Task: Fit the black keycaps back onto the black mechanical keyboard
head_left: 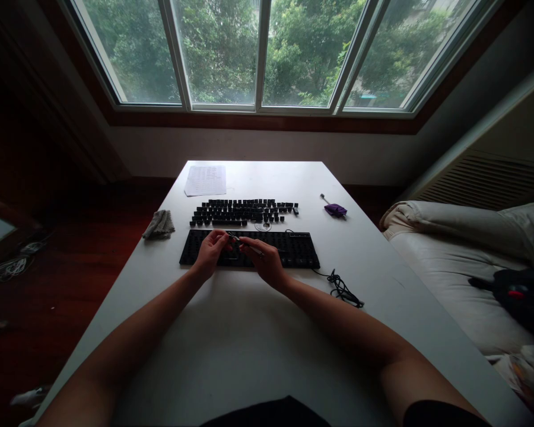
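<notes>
A black keyboard [298,256] lies flat on the white table, partly covered by my hands. Over its left half, my left hand [210,254] is closed in a pinch; what its fingertips hold is too small and dark to make out. Just to the right, my right hand [267,261] is wrapped round a thin, pen-like tool [257,252], whose tip points at the left fingertips. The two hands nearly meet. Behind the keyboard, many loose black keycaps [231,212] stand in rows, with a small clear round object [263,226] near their front edge.
On the table [249,344], a grey cloth [159,225] lies to the left and a printed sheet [206,180] at the back left. A purple item [336,210] with a short stick-like piece rests at the right. The keyboard's black cable [345,292] is bundled at front right.
</notes>
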A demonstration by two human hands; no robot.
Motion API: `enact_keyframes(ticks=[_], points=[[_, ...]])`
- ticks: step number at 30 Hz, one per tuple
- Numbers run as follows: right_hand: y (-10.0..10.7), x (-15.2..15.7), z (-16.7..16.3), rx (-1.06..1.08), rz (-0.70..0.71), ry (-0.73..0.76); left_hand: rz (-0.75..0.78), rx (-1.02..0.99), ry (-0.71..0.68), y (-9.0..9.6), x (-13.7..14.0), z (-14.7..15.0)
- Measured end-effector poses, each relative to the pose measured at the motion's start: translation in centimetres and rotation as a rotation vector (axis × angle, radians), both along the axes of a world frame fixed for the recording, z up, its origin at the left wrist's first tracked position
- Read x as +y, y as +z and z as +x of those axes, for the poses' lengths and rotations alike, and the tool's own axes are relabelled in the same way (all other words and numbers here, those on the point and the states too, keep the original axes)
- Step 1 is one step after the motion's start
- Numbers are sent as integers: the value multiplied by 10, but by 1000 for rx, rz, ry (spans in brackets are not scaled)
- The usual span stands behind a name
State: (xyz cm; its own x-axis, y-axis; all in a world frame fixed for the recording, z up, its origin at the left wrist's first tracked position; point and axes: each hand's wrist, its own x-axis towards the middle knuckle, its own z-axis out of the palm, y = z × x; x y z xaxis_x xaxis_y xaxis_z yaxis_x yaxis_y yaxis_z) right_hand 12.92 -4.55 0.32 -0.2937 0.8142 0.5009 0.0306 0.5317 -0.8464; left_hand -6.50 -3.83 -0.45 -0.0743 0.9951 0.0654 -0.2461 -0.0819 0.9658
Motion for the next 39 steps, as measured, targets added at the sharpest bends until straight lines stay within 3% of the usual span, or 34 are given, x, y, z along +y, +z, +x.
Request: enact_keyframes(ticks=[11,25,33,39], points=[[-5,7,0,212,-293,87,-21,-19,-65,-5,2,-1],[3,22,13,252,-429,180,-184,-69,-425,15,-1,-13],[-2,26,14,299,-529,206,-200,-37,-484,17,-2,-17],[0,23,13,316,-481,107,-183,-24,-481,20,-4,-14]])
